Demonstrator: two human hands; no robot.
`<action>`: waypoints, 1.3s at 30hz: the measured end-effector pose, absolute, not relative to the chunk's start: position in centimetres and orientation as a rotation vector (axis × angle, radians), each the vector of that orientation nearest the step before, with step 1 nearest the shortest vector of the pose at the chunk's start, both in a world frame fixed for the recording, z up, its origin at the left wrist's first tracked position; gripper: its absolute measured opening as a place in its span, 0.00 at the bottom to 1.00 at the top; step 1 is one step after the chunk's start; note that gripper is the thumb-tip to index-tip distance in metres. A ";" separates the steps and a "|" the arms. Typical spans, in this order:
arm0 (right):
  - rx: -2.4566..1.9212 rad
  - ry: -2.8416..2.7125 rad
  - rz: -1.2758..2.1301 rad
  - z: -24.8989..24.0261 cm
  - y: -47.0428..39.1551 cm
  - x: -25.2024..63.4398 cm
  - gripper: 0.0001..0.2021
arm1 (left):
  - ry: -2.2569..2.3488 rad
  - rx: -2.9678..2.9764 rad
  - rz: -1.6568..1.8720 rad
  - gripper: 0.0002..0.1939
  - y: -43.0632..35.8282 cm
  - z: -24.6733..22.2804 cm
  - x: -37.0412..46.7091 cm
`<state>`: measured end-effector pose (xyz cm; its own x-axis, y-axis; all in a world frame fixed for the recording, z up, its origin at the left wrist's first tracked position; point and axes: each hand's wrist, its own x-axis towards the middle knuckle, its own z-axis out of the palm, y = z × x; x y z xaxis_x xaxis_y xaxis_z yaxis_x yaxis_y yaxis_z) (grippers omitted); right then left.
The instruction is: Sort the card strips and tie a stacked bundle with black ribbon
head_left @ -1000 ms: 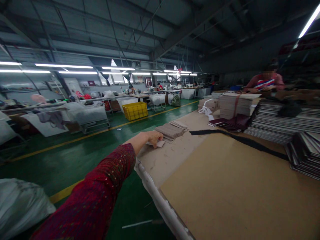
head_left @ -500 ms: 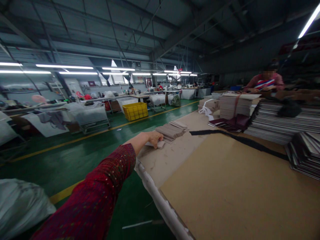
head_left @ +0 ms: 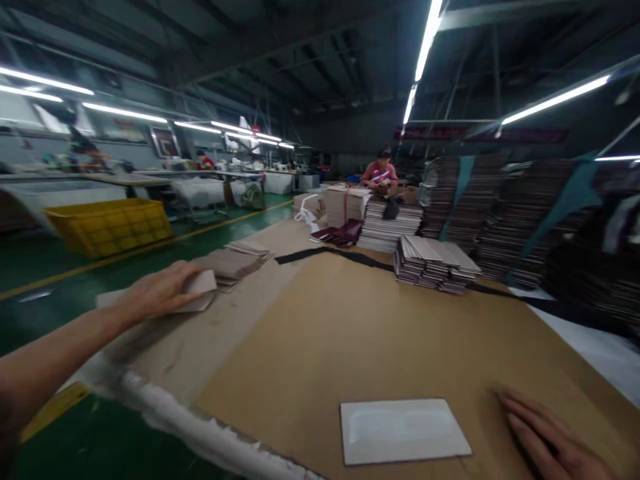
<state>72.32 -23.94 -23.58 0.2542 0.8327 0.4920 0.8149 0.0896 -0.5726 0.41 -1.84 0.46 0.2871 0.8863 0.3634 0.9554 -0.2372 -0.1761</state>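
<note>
My left hand [head_left: 161, 291] is clamped on a pale card [head_left: 201, 288], fingers curled over it so that one end shows past my fingertips and the other beyond my wrist side; a shadow falls on the table [head_left: 193, 343] beneath it, near the left edge. Just past my fingertips lies a fanned stack of grey-brown cards [head_left: 233, 261]. My right hand [head_left: 557, 443], blurred and partly cut off by the frame, has its fingers stretched out, close together rather than curled, over the brown sheet [head_left: 320, 320]; I cannot tell whether they touch it. To the left of those fingers, apart from them, a white panel [head_left: 405, 430] with a dark rim lies flat on the same sheet, its surface shiny in places. A black strip [head_left: 340, 253] runs across the far side, passing by a pile of folded panels [head_left: 435, 263]. Behind are maroon pieces [head_left: 340, 232] and a tied stack [head_left: 345, 205], and farther back a co-worker [head_left: 380, 175] faces my way.
</note>
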 end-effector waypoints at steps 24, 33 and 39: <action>-1.103 -2.239 -0.096 -8.7 -27.3 57.7 0.16 | -0.681 -3.267 -0.334 0.29 -18.3 -3.5 36.4; -1.583 -1.483 0.110 -11.5 -26.1 67.7 0.22 | -1.166 -2.961 -0.575 0.48 -19.1 -6.8 32.8; -1.660 -1.465 0.339 -13.5 -27.3 68.9 0.25 | -1.341 -3.069 -0.318 0.33 -20.5 -10.1 31.8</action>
